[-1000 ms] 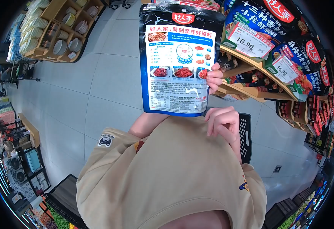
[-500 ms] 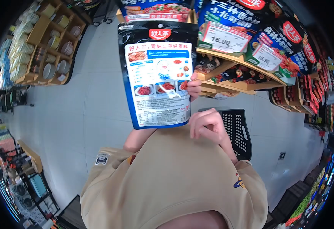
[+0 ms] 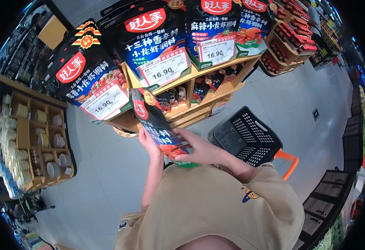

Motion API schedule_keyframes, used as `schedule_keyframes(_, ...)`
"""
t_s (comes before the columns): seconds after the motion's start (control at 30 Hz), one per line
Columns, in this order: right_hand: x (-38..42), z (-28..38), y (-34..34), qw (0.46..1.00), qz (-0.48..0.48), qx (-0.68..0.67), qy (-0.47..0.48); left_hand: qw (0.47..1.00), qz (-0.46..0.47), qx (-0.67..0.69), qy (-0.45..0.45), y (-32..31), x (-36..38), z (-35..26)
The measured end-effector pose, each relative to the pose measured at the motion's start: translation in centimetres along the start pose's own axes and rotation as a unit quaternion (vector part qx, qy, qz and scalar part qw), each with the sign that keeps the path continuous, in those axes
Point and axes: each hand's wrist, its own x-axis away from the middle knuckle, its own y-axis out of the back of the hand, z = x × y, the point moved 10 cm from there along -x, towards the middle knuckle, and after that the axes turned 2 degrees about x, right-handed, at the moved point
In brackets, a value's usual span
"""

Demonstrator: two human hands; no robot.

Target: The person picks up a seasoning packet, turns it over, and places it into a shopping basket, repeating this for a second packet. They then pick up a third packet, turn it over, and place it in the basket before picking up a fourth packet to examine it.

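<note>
A black and blue seasoning pouch (image 3: pixel 155 125) with a red logo is tilted in front of my chest, its printed front showing. My left hand (image 3: pixel 150 143) is closed around its left edge, with some fingers hidden behind it. On the other side, my right hand (image 3: pixel 197 148) grips the lower right edge, the thumb and fingers around it. The pouch's green bottom shows just below that hand. Just beyond the pouch, similar pouches (image 3: pixel 153 35) stand in rows on a wooden shelf (image 3: pixel 186 77), with 16.90 price cards (image 3: pixel 166 71) in front.
A black shopping basket (image 3: pixel 249 139) with an orange handle (image 3: pixel 289 164) stands on the floor to my right. At left is a wooden rack (image 3: pixel 32 141) with bowls and cups. Red-packed goods (image 3: pixel 289 37) fill shelves at the far right, and dark crates (image 3: pixel 324 196) line the lower right.
The pouch has turned from its back to its front and come down, tilting. My right hand, free before, now grips it too. My view has swung toward the shelf; the basket shows more fully.
</note>
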Motion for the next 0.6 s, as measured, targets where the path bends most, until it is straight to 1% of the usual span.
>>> schedule_keyframes(0.07,0.4,-1.4,1.0,0.996,-0.006,-0.046,-0.075,0.988,-0.041,-0.067,-0.135,-0.6,0.9,-2.8)
schedule_keyframes(0.1,0.8,-1.9,2.2,0.994,-0.06,-0.047,-0.075,0.984,-0.041,-0.096,-0.147,-1.1,1.2,-3.1)
schedule_keyframes(0.13,1.1,-2.3,2.7,0.994,-0.069,-0.049,-0.069,0.983,-0.03,-0.1,-0.15,-1.4,1.3,-2.9)
schedule_keyframes(0.2,2.1,-5.3,4.8,0.98,-0.14,-0.07,-0.121,0.968,-0.003,-0.159,-0.196,-2.3,1.7,-3.2)
schedule_keyframes(0.23,2.6,-6.3,6.1,0.973,-0.195,-0.07,-0.105,0.955,-0.002,-0.198,-0.219,-3.6,2.8,-4.3)
schedule_keyframes(0.27,3.3,-8.1,7.8,0.958,-0.262,-0.086,-0.081,0.953,0.017,-0.201,-0.226,-5.0,3.1,-4.5)
schedule_keyframes(0.33,4.1,-10.1,9.1,0.94,-0.311,-0.118,-0.074,0.94,0.042,-0.255,-0.225,-6.1,4.1,-4.2)
schedule_keyframes(0.37,4.3,-10.4,9.5,0.938,-0.316,-0.121,-0.068,0.928,0.06,-0.286,-0.233,-6.4,4.2,-4.1)
schedule_keyframes(0.4,4.7,-11.1,10.1,0.926,-0.334,-0.158,-0.074,0.924,0.075,-0.29,-0.238,-7.5,4.9,-4.1)
schedule_keyframes(0.43,5.1,-11.6,10.6,0.913,-0.35,-0.195,-0.081,0.929,0.11,-0.279,-0.216,-8.1,5.0,-3.6)
schedule_keyframes(0.47,5.3,-11.6,11.6,0.905,-0.365,-0.211,-0.061,0.933,0.144,-0.269,-0.193,-8.7,5.1,-3.0)
schedule_keyframes(0.53,5.9,-11.4,14.5,0.887,-0.414,-0.203,-0.013,0.941,0.159,-0.248,-0.166,-9.6,5.5,-2.3)
schedule_keyframes(0.6,7.1,-10.4,18.2,0.85,-0.476,-0.226,0.018,0.936,0.186,-0.245,-0.173,-9.9,5.4,-1.9)
